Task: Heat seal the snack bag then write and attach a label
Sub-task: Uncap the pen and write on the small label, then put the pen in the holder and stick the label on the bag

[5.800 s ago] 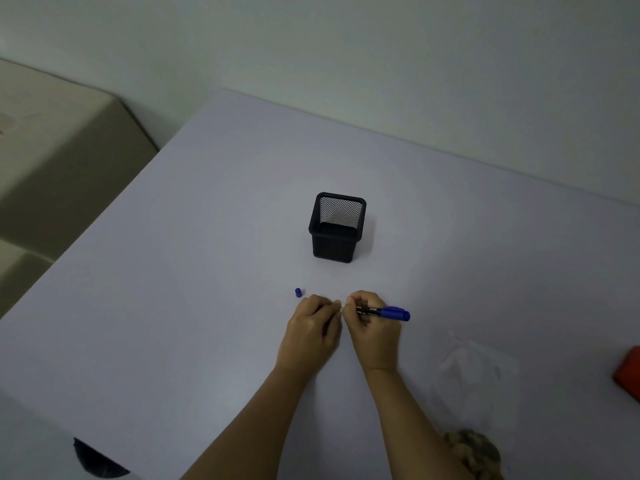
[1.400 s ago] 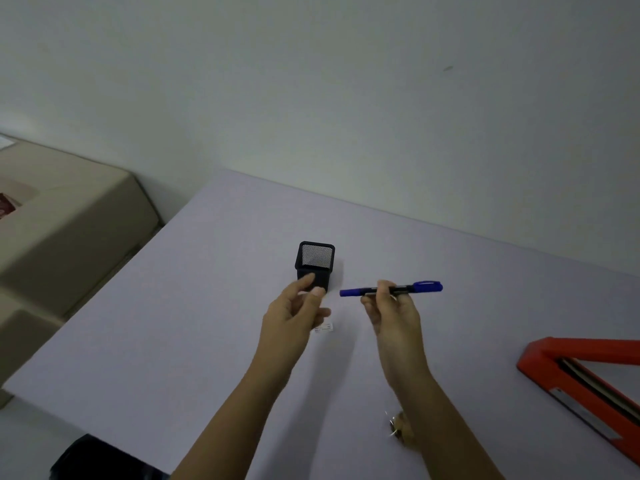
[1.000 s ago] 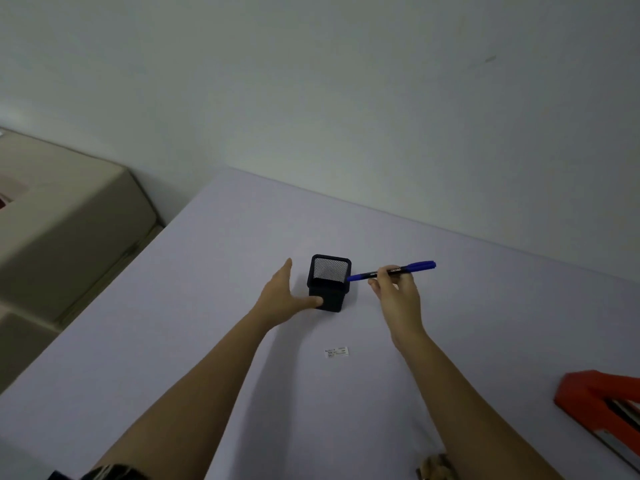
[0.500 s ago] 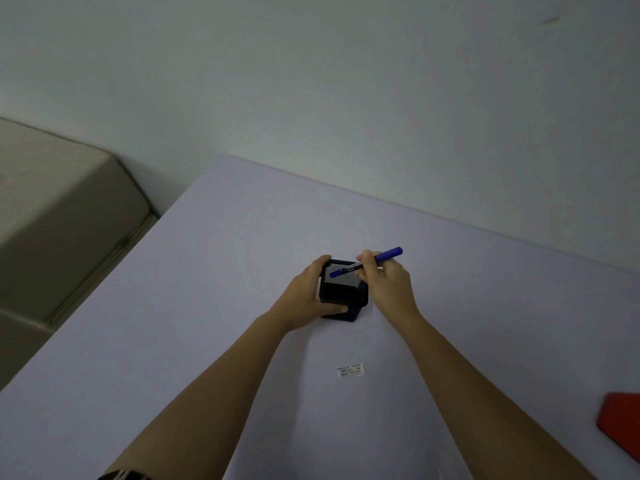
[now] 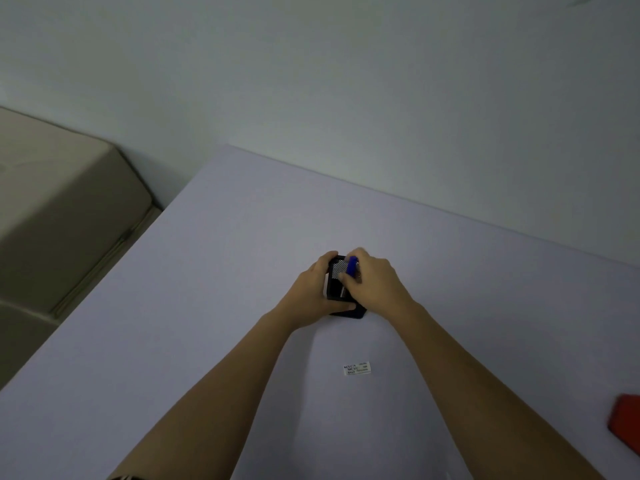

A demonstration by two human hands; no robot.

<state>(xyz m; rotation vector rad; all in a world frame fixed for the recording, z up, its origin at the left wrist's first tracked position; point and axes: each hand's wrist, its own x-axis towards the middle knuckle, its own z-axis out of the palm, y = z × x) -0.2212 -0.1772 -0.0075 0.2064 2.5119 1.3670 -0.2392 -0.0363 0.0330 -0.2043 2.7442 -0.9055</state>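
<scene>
A black mesh pen holder (image 5: 335, 276) stands near the middle of the pale table (image 5: 214, 306). My left hand (image 5: 313, 292) wraps around its left side and front. My right hand (image 5: 375, 284) holds a blue marker (image 5: 351, 265) upright, its lower end down inside the holder and its blue top sticking out. A small white label (image 5: 357, 368) with dark writing lies flat on the table, nearer to me, between my forearms. The snack bag is out of view.
A red heat sealer (image 5: 625, 427) shows partly at the right edge. A beige upholstered piece (image 5: 59, 216) stands left of the table. A plain wall runs behind the table's far edge.
My right hand has turned the marker from lying across the holder's top to standing with its end inside. My left hand stays on the holder. The label has not moved.
</scene>
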